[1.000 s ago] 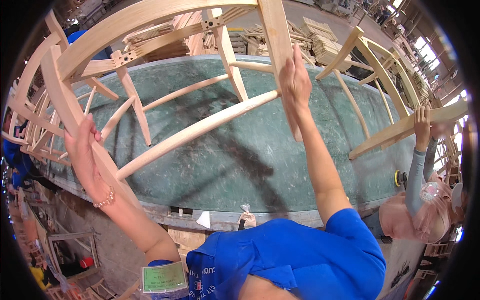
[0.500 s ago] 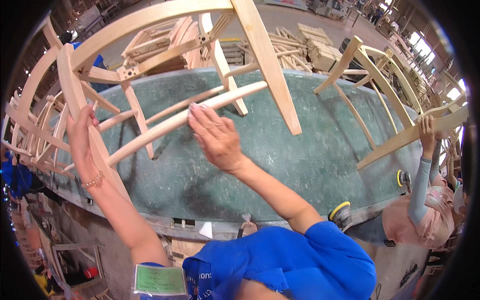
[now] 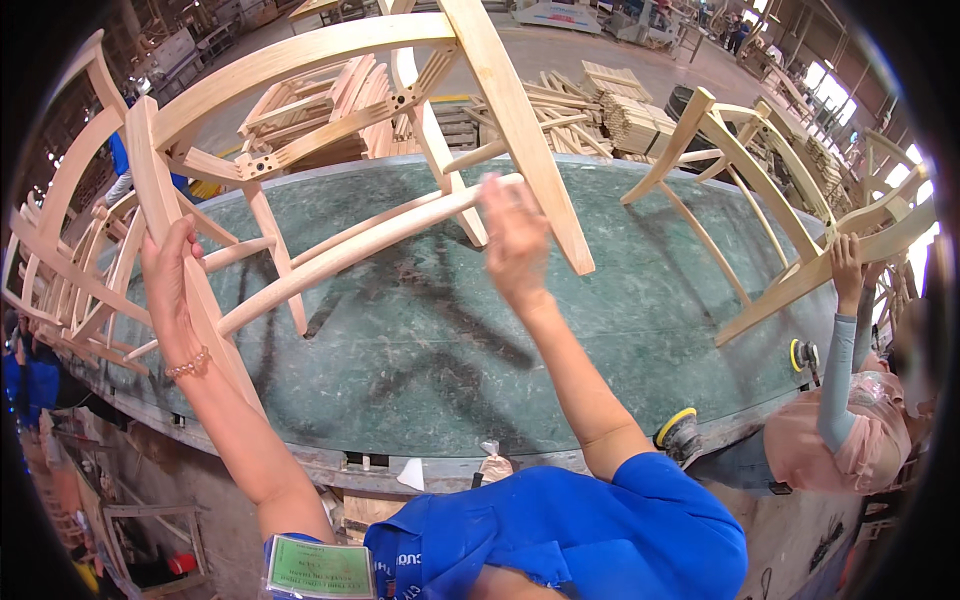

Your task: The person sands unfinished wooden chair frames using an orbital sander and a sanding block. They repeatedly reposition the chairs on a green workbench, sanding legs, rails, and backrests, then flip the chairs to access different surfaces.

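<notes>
A pale bare-wood chair frame (image 3: 310, 52) stands tilted in front of me on a green-topped worktable (image 3: 420, 400). My left hand (image 3: 172, 265) is wrapped round its near left leg (image 3: 160, 190). Between the two near legs runs a rounded rung (image 3: 330, 265). At the rung's right end, close to the near right leg (image 3: 520, 130), is my right hand (image 3: 515, 245). Motion smears its fingers, and they cover that end of the rung. A second, thinner rung (image 3: 375, 222) shows behind.
To the right a co-worker's hand (image 3: 847, 265) holds another chair frame (image 3: 790, 205). Two round sanders with yellow pads (image 3: 680, 430) lie near the table's front edge. More chair frames (image 3: 65, 255) crowd the left. Stacked wood parts (image 3: 625, 105) stand beyond the table.
My right hand has slid rightward along the rung, from its middle to the right end. My left hand keeps its hold on the leg. The chair frame sits slightly lower in view.
</notes>
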The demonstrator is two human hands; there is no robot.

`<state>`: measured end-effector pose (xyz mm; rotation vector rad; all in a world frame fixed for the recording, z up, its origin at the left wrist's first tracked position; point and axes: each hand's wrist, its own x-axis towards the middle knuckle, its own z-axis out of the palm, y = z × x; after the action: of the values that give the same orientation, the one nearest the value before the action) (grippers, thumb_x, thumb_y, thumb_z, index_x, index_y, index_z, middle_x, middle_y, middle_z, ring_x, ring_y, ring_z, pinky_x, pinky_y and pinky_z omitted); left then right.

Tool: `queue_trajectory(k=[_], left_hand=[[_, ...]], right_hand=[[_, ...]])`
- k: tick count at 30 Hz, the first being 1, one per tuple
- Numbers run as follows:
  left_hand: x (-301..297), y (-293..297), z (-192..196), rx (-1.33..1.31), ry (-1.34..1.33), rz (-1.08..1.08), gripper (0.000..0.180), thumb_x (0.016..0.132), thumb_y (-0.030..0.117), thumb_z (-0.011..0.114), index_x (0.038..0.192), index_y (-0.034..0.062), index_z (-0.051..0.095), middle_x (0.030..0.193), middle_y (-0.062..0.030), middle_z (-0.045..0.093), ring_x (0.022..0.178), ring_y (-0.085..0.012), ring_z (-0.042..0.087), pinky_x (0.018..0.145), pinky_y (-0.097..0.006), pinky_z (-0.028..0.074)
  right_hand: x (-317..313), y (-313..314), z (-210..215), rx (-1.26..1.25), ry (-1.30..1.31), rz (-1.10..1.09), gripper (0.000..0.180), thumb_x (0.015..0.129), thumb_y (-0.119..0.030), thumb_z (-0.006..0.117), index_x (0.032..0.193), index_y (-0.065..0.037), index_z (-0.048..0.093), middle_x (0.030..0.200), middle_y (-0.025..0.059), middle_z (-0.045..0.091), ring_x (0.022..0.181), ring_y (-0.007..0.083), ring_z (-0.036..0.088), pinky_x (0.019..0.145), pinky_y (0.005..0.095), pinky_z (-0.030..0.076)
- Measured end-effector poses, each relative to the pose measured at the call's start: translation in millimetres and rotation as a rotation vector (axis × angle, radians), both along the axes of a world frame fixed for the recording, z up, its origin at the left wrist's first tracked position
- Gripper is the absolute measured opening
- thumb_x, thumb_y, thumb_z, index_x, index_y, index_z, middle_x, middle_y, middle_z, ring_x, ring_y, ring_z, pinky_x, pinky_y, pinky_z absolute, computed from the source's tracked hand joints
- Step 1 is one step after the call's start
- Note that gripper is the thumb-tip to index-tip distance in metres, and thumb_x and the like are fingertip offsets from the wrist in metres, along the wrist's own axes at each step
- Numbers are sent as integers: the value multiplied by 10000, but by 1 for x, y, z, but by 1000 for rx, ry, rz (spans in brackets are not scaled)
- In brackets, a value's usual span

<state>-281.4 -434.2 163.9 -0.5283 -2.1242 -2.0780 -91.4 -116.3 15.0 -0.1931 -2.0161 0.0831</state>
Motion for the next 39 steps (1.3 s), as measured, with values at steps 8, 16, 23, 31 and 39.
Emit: queue_trajectory(k=[8, 16, 23, 31, 39], left_hand=[[6, -10, -4, 8, 11, 15, 192, 844, 155, 631, 968, 63, 517, 710, 13, 485, 540, -39, 473, 450, -174, 380], [13, -4, -5, -19, 3, 14, 183, 864, 151, 610, 989, 59, 514, 725, 20, 478, 556, -24, 462, 449, -164, 377], [4, -3, -5, -13, 23, -2, 241, 839, 184, 656, 992, 58, 519, 701, 14, 501, 528, -42, 486, 451, -180, 398], [6, 10, -2, 24, 46, -29, 195, 848, 165, 629, 968, 60, 518, 680, 14, 499, 524, -43, 488, 443, -181, 394], [-9, -1, -3, -2, 8, 14, 155, 842, 152, 623, 925, 74, 517, 674, 16, 505, 516, -41, 489, 438, -181, 397]], right_hand=[[-1, -74, 9, 8, -59, 230, 399, 897, -79, 544, 1295, -63, 557, 1354, 97, 545, 1245, 252, 498, 917, 358, 399], [1, -83, 8, -116, -69, 117, 373, 946, -145, 486, 1302, -54, 550, 1333, 93, 563, 1230, 260, 496, 950, 356, 379], [5, -16, 8, -136, -58, -93, 357, 931, -175, 521, 1260, -46, 578, 1302, 118, 581, 1209, 270, 519, 885, 357, 386], [2, 0, -12, -41, 50, -16, 366, 932, -97, 462, 1280, -44, 562, 1359, 156, 529, 1290, 242, 486, 895, 347, 392], [-21, -74, 2, -14, 48, 219, 403, 882, -84, 513, 1280, -68, 571, 1338, 128, 554, 1236, 269, 530, 918, 360, 384]])
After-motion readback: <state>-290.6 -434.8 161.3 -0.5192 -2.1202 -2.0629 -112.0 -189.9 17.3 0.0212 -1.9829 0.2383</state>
